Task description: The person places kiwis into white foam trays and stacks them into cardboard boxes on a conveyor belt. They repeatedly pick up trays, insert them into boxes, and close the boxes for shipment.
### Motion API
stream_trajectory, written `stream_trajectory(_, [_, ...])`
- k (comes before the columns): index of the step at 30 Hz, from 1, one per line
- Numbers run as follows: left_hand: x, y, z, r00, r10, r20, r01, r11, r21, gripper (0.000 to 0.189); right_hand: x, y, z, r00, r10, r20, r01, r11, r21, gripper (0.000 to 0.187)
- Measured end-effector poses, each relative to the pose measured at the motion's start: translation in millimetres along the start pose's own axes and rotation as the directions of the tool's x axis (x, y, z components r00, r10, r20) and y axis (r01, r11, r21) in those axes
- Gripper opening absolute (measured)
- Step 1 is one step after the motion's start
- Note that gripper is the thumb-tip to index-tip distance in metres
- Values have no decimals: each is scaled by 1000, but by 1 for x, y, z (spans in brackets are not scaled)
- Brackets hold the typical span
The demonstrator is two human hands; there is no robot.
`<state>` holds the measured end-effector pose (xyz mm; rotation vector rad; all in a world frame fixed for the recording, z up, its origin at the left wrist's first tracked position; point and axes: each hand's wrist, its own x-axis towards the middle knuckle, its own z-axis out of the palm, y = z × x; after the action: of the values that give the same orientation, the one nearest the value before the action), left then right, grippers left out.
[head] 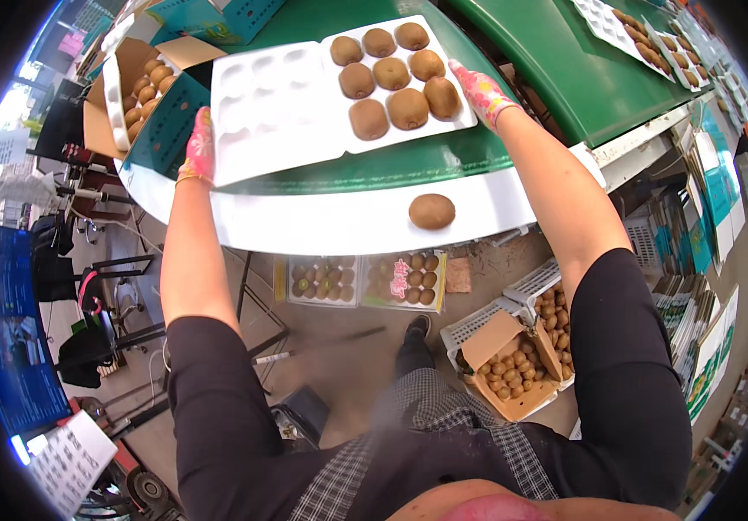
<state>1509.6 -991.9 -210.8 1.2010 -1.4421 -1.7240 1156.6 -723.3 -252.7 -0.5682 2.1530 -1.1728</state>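
A white foam fruit tray (269, 140) lies across the green belt; its left half shows bare hollows, and its right half bears kiwifruit (407, 108) in three rows. My left hand (199, 148), in a pink patterned glove, is at the tray's left edge, beside the open carton. My right hand (482, 91), gloved alike, touches the right edge with its fingers stretched out. Each hand seems to hold its edge of the tray. A single kiwifruit (432, 211) sits on the white ledge (322, 225) in front of the tray.
An open carton (172, 124) with kiwifruit stands at the left, and a teal box (230, 19) behind. Another green belt (543, 71) with filled trays runs at the right. On the floor are a cardboard box of kiwifruit (523, 407), white crates (468, 325) and flattened cartons (680, 312).
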Motion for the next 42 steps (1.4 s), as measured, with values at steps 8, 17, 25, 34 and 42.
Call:
stream_trajectory(8, [8, -17, 130, 904, 202, 377, -417, 614, 670, 86, 34, -46, 33, 895, 100, 434, -344, 776, 529, 113])
stream_trajectory(17, [11, -30, 118, 971, 192, 140, -228, 918, 324, 90, -20, -69, 70, 976, -55, 213, -27, 931, 365, 79])
stream_trajectory(25, [-90, 33, 162, 806, 3, 592, 251, 904, -347, 47, -170, -57, -59, 919, -393, 25, 283, 703, 652, 67])
stream_trajectory(34, [-308, -68, 314, 581, -62, 811, 321, 934, -158, 44, -407, 130, -212, 993, -98, 65, 20, 685, 728, 28])
stream_trajectory(42, [-345, -38, 344, 419, -44, 907, -45, 997, 69, 53, -502, 211, -296, 959, -8, -283, 257, 449, 856, 37])
